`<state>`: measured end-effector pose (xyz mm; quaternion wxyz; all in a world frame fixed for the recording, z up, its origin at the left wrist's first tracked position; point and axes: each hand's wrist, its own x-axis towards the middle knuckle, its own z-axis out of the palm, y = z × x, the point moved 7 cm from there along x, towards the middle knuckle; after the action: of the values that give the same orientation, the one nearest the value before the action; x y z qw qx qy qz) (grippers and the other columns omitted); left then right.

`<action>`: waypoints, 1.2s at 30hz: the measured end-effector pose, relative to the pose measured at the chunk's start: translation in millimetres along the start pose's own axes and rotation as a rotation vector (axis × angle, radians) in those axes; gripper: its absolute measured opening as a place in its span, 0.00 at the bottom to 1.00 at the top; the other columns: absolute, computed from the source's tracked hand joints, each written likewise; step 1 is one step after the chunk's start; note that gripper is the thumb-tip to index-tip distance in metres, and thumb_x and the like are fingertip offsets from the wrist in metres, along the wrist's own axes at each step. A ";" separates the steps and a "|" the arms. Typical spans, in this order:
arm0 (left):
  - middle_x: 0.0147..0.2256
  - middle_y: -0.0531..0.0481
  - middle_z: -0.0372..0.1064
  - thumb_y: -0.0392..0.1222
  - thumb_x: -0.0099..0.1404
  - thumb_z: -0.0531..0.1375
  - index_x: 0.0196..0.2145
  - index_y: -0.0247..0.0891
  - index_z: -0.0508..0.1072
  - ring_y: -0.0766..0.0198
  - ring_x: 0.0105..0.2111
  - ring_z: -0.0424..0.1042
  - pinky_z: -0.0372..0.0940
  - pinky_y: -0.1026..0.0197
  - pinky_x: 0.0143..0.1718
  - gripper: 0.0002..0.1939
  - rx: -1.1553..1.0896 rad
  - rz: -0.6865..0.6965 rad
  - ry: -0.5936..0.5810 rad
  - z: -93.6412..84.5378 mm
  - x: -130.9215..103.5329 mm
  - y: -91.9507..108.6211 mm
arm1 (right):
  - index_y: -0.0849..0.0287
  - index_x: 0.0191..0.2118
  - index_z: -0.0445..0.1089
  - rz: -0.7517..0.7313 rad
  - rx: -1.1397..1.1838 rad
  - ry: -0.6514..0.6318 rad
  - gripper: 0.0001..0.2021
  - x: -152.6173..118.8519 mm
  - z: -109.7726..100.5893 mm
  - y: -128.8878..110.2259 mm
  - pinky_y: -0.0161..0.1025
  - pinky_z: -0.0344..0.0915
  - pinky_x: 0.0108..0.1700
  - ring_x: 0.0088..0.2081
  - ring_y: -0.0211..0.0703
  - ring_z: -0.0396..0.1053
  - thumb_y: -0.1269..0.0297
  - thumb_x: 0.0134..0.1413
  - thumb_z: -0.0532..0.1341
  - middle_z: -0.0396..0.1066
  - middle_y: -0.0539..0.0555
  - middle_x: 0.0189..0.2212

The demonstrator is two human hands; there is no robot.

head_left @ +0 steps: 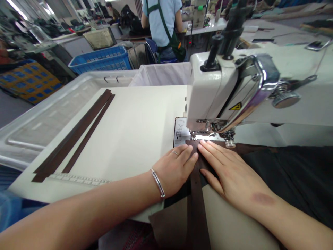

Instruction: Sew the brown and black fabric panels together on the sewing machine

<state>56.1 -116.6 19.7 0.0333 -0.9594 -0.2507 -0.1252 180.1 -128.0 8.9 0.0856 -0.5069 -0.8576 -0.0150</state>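
A white sewing machine (205, 93) stands over the work, its presser foot (193, 134) close to the end of a dark brown strip (196, 198). That strip runs from the needle area down toward me, over black and beige material (229, 222). My left hand (177, 166), with a ring and a bracelet, rests with its fingertips at the strip's left edge. Flat on the brown and black material lies my right hand (229, 170), fingers stretched out just below the presser foot. Black fabric (293, 177) spreads under and beyond my right wrist.
Several brown strips (83, 135) lie on the white table (140, 118) at the left, near a printed ruler scale (83, 179). Behind are a white plastic bin (85, 78) and a blue basket (101, 59). A person (162, 24) sits farther back, facing away.
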 end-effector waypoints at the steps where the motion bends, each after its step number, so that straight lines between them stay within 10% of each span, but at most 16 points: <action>1: 0.55 0.32 0.60 0.35 0.70 0.47 0.55 0.25 0.62 0.50 0.56 0.61 0.63 0.47 0.56 0.18 -0.004 -0.004 -0.001 0.9 1.1 -0.7 | 0.63 0.65 0.50 0.004 -0.005 0.000 0.29 0.2 0.1 1.0 0.51 0.55 0.61 0.62 0.51 0.53 0.57 0.63 0.51 0.50 0.58 0.65; 30: 0.52 0.36 0.62 0.36 0.69 0.50 0.55 0.27 0.62 0.54 0.52 0.63 0.59 0.51 0.57 0.19 -0.008 0.027 -0.044 14.7 16.1 -12.4 | 0.63 0.66 0.48 -0.048 0.015 0.015 0.29 8.0 2.2 12.6 0.52 0.53 0.61 0.63 0.52 0.51 0.54 0.63 0.50 0.49 0.60 0.65; 36: 0.60 0.37 0.54 0.42 0.63 0.58 0.61 0.33 0.54 0.49 0.59 0.56 0.55 0.44 0.59 0.31 -0.132 -0.163 -0.076 -7.5 -7.8 5.0 | 0.60 0.51 0.68 -0.044 0.000 -0.029 0.16 -2.2 -27.0 -5.4 0.52 0.63 0.50 0.47 0.52 0.68 0.65 0.61 0.51 0.70 0.60 0.48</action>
<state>50.3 -125.6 25.0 -0.0495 -0.9399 -0.3203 -0.1074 180.0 -135.6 35.4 0.0730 -0.4880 -0.8697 -0.0096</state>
